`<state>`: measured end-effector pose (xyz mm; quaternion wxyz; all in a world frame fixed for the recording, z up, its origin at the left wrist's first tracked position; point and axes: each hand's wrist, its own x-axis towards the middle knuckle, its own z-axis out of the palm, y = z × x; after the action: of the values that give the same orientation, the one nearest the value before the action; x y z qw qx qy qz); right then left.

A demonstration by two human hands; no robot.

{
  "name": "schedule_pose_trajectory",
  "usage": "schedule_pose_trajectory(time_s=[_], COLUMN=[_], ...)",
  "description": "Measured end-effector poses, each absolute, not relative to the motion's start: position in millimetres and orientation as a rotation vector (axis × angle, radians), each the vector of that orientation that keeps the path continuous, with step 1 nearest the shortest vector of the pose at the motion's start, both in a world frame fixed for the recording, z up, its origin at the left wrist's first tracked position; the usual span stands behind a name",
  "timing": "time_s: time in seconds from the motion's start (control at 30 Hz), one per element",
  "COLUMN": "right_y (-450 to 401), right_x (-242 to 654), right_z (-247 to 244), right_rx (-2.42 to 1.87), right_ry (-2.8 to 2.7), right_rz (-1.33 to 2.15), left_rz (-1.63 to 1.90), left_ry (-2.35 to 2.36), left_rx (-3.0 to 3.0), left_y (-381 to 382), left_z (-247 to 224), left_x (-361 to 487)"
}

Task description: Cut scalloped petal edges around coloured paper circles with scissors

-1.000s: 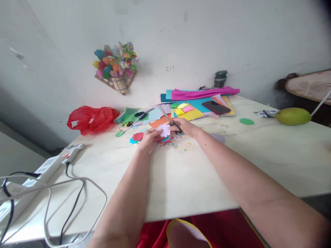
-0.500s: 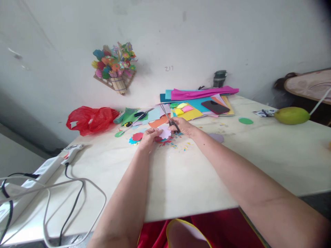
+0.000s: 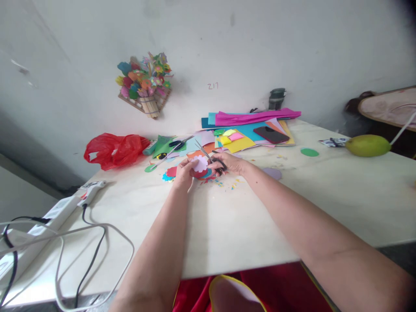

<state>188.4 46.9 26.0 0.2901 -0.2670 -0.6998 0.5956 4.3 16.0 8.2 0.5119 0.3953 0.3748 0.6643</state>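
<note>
My left hand (image 3: 184, 172) pinches a small lilac paper flower (image 3: 200, 164) with a scalloped edge. In my right hand (image 3: 229, 162) is a pair of scissors (image 3: 209, 156) with dark handles, its blades pointing up and to the left, just beside the flower. Below the flower lie red and blue paper pieces (image 3: 204, 174), partly hidden by it. A red paper shape (image 3: 172, 171) and a blue scalloped one (image 3: 168, 177) rest left of my left hand. Tiny coloured paper scraps (image 3: 224, 183) are scattered under my right hand.
A red plastic bag (image 3: 115, 149) and black-handled scissors (image 3: 177, 144) lie at the back left. Behind my hands are coloured sheets (image 3: 245, 145) and a phone (image 3: 271, 134). A yellow-green fruit (image 3: 367, 145) sits at right, a power strip (image 3: 61, 208) with cables at left.
The lilac flower has shifted slightly left and up and now faces me more fully. The scissors have moved a little down, their blades tilting further left.
</note>
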Motion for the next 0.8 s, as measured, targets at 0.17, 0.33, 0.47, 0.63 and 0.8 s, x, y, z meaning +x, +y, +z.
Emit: schedule_pose_trajectory(time_s=[0.17,0.33,0.47,0.63,0.8], right_y=[44.1,46.0,48.5,47.2,46.2], right_x=[189.1,189.4,189.2,188.2,187.8], right_z=[28.2,25.6,22.3,22.6,22.7], right_rx=[-0.670,-0.669,-0.671,-0.702,-0.709], right_ry=[-1.973,-2.021,-2.045,-2.044,-2.057], right_rz=[1.607,1.587,1.558,1.538,1.509], left_rz=[1.633,1.633,1.629,1.629,1.626], left_ry=[0.877,0.874,0.860,0.874,0.870], left_rx=[0.911,0.896,0.891,0.887,0.876], left_y=[17.1,15.0,13.8,13.2,13.1], left_z=[8.5,10.1,10.7,11.2,11.6], left_x=[4.2,5.0,5.2,6.3,7.0])
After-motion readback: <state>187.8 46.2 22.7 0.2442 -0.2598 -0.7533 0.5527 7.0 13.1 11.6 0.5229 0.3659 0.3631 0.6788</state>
